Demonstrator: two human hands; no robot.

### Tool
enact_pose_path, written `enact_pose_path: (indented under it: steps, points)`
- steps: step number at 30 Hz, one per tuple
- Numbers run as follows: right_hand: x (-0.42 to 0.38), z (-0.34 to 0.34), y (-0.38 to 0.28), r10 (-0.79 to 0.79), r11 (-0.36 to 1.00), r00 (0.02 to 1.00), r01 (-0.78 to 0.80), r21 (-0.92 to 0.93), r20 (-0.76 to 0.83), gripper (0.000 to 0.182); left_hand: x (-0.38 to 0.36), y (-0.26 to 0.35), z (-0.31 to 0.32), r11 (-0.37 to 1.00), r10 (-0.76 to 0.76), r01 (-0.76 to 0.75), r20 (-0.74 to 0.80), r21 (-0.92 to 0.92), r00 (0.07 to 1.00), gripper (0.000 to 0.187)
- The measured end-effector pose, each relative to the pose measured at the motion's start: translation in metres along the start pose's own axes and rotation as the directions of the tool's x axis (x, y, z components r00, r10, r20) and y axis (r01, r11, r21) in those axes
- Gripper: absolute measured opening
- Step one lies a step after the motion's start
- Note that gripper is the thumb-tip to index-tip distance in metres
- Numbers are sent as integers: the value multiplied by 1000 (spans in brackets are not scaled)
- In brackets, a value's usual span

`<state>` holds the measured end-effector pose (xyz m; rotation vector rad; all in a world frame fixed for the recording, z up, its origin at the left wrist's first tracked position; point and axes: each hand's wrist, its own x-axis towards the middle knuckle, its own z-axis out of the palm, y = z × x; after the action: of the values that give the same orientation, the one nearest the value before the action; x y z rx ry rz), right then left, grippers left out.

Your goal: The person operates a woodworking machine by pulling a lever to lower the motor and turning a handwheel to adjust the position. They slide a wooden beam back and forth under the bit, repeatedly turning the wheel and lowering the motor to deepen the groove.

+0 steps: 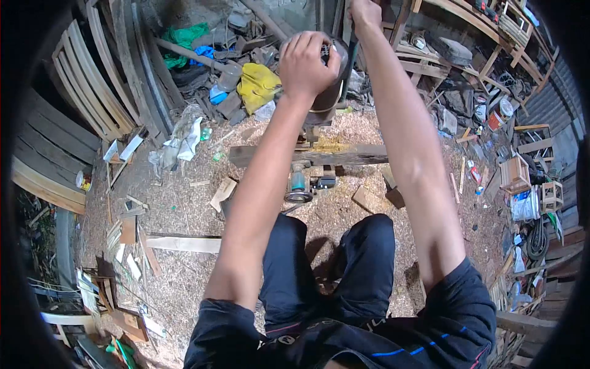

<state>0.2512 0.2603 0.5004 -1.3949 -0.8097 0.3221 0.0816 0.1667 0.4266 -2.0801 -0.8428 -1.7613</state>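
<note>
My left hand (305, 64) lies over the top of a dark, round machine head (330, 92), its fingers curled over the housing and its thumb apart on the right side. At the top edge of the view, my right hand (365, 15) is closed at the upper end of a dark upright lever (351, 67); its fingers are partly cut off. Below the head, a dark wooden beam (246, 155) lies crosswise on the machine, with pale shavings on it. A round handwheel (299, 195) sits on the near side of the beam.
Wood shavings cover the floor (184, 277). Curved wooden pieces (92, 80) lean at the left, and a yellow bag (257, 86) lies on a scrap heap behind. Wooden racks (479, 31) stand at the right. Wood offcuts (369, 200) lie near my knees.
</note>
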Motion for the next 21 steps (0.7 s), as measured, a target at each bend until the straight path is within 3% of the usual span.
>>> enact_pose_path:
  steps: [2, 6, 7, 10, 11, 12, 14, 21]
  points:
    - [-7, -11, 5, 2, 980, 993, -25, 199, 116, 66, -1, 1, 2, 1000, -3, 3, -11, 18, 1000, 14]
    - [-28, -30, 8, -25, 987, 996, 10, 160, 90, 57, -5, 2, 1, 999, -10, 10, -1, 35, 1000, 13]
    - [-39, -39, 2, 44, 970, 983, -85, 228, 179, 46, -6, 3, 2, 1000, -13, 13, -4, 29, 1000, 13]
    - [-73, -47, 3, -53, 878, 992, -7, 479, 112, 46, -9, 3, 3, 998, -24, 23, 20, 58, 1000, 12]
    - [-84, -47, 3, -121, 908, 993, 117, 403, -15, 43, -9, 3, 3, 997, -31, 29, 26, 74, 999, 11]
    - [-92, -53, 3, -67, 918, 995, 32, 396, 75, 31, -5, 2, 5, 998, -13, 13, 3, 68, 1000, 10]
    - [-95, -53, 10, -102, 883, 994, 79, 462, 25, 39, -12, 3, 4, 998, 4, -3, -14, 57, 1000, 9]
    - [-113, -62, 10, -128, 827, 990, 71, 558, 64, 32, -13, 0, 7, 998, 39, -36, -64, 51, 997, 9]
